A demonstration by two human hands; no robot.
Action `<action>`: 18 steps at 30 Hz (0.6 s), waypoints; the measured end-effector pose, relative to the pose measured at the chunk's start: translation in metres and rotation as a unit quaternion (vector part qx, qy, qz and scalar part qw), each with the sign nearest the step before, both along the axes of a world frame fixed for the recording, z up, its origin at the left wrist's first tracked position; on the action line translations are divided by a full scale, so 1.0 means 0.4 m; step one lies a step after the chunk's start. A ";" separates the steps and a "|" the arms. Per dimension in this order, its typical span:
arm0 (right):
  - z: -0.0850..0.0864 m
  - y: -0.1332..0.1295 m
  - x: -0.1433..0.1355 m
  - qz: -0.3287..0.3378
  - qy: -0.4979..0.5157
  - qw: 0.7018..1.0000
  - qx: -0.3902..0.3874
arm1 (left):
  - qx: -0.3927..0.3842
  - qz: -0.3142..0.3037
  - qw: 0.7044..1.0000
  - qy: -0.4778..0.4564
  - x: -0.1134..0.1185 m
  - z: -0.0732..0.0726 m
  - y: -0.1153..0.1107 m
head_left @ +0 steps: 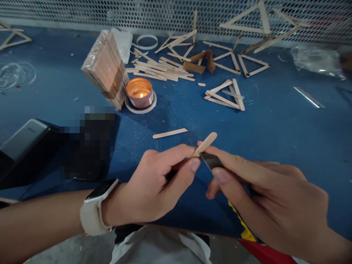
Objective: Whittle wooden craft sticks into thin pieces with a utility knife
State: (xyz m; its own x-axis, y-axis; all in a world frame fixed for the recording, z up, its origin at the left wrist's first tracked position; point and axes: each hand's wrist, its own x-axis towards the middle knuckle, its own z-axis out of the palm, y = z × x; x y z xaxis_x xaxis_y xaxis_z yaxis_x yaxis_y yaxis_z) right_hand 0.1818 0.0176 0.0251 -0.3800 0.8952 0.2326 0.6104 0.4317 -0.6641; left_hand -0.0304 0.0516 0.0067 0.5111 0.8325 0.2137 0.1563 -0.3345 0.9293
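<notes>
My left hand (162, 179), with a watch on its wrist, pinches a wooden craft stick (207, 142) between thumb and forefinger. The stick's rounded end points up and to the right. In my right hand (264, 190) is a utility knife (244, 227) with a yellow part on its handle. Its dark blade rests against the stick beside my left fingertips, where a cut line shows. Just beyond my hands a loose stick (169, 133) with one slanted end lies on the blue table (275, 128).
Behind stand a lit candle (139, 93), a wrapped bundle of sticks (106, 68), loose sticks (162, 69) and a triangular frame (225, 95). Larger stick frames lean near the perforated metal panel (176, 16). A black object (92, 146) lies on the left.
</notes>
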 end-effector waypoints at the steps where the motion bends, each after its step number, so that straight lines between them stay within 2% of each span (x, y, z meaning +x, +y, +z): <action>1: -0.002 -0.002 0.000 -0.004 -0.003 1.000 0.005 | 0.001 0.001 1.000 0.004 0.000 0.001 -0.001; 12: -0.003 -0.002 -0.011 -0.016 0.009 1.000 0.004 | -0.014 0.010 1.000 0.014 0.004 -0.005 0.001; 14: -0.002 0.002 -0.010 -0.012 0.021 1.000 -0.009 | -0.041 0.008 0.999 -0.004 0.004 -0.003 0.001; 18: -0.001 0.003 -0.011 -0.020 0.040 0.999 -0.024 | -0.149 -0.024 0.985 -0.081 0.005 -0.001 -0.002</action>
State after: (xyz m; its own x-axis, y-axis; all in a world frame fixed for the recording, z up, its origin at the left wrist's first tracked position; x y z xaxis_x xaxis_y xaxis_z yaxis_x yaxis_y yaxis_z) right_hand 0.1775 0.0190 0.0246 -0.3258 0.9198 0.2185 0.5699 0.3755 -0.7309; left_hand -0.0285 0.0508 0.0064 0.5313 0.8459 0.0463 -0.0119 -0.0472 0.9988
